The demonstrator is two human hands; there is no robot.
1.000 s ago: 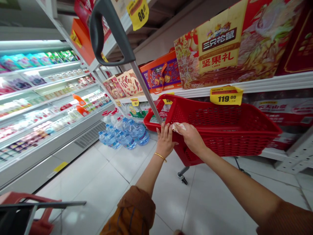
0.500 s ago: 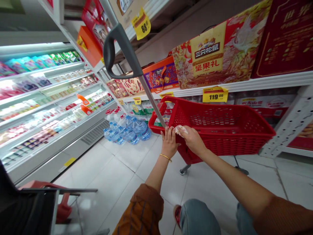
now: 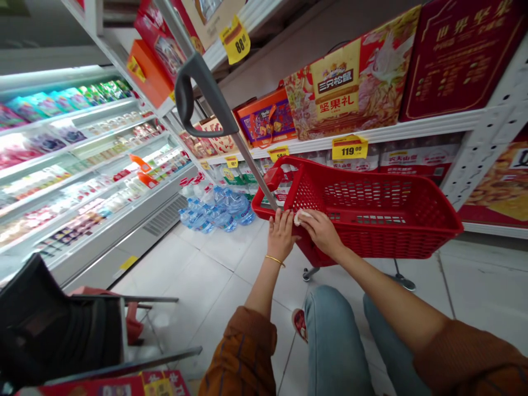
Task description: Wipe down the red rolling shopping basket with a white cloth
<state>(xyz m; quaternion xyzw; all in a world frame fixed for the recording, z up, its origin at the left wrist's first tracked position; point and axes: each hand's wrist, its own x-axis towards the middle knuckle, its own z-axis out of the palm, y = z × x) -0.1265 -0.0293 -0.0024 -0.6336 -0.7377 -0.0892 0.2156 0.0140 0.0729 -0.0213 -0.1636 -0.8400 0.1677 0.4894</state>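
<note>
A red plastic shopping basket (image 3: 371, 242) on small wheels stands tilted in my view, a grey pull handle (image 3: 210, 99) rising from its near left end on a metal pole. My left hand (image 3: 281, 234), with a gold bangle at the wrist, holds the basket's rim near the pole's foot. Its fingers lie over the edge and the thumb stands apart. Just to the right, my right hand (image 3: 322, 234) grips a crumpled white tissue (image 3: 303, 216) and presses it on the rim. The basket's visible inside holds nothing.
Shelves with boxed nut gifts (image 3: 346, 88) and price tags stand behind the basket. Water bottles (image 3: 223, 209) sit on the floor by a lit chiller (image 3: 94, 165). A black chair (image 3: 53, 319) stands at lower left, beside a red box (image 3: 111, 385).
My right hand has shifted slightly with the tissue along the rim, its fingers now covering more of it. The view has turned a little, showing more of the chair and my legs.
</note>
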